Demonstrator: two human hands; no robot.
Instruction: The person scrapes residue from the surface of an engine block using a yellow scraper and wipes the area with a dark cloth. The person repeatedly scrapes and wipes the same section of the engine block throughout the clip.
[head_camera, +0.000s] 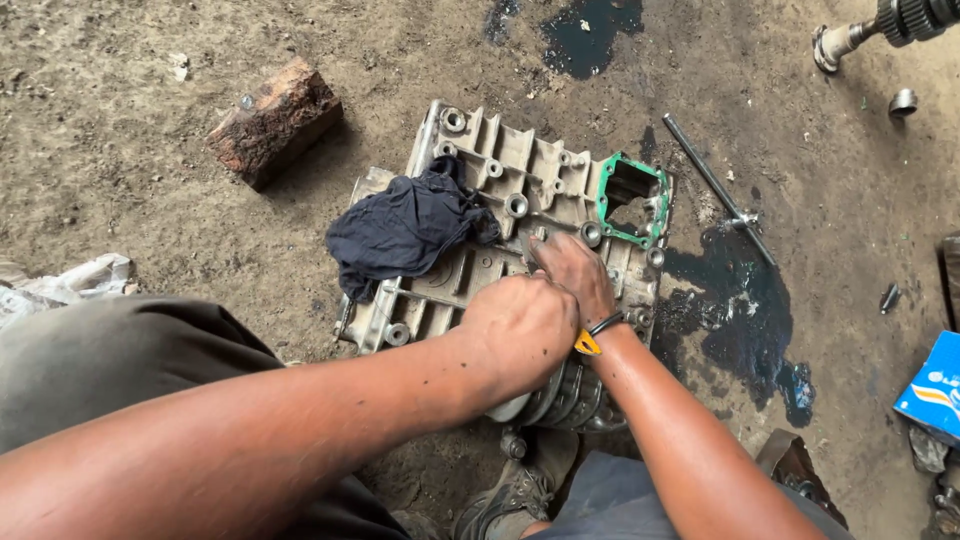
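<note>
A grey cast-metal housing (520, 180) with ribs and bolt holes lies on the dirt floor. A green gasket (612, 200) rings its square opening at the right. A dark blue rag (405, 230) is draped over the housing's left part. My left hand (520, 325) is closed in a fist over the housing's near edge; what it grips is hidden. My right hand (575, 275) presses flat on the housing's middle, fingers pointing away, with a black and yellow band at the wrist.
A wooden block (275, 120) lies at the upper left. A long metal rod tool (715, 185) rests right of the housing beside dark oil puddles (745, 320). A gear shaft (880, 25) and small ring (903, 102) sit top right. A blue box (935, 385) is at right.
</note>
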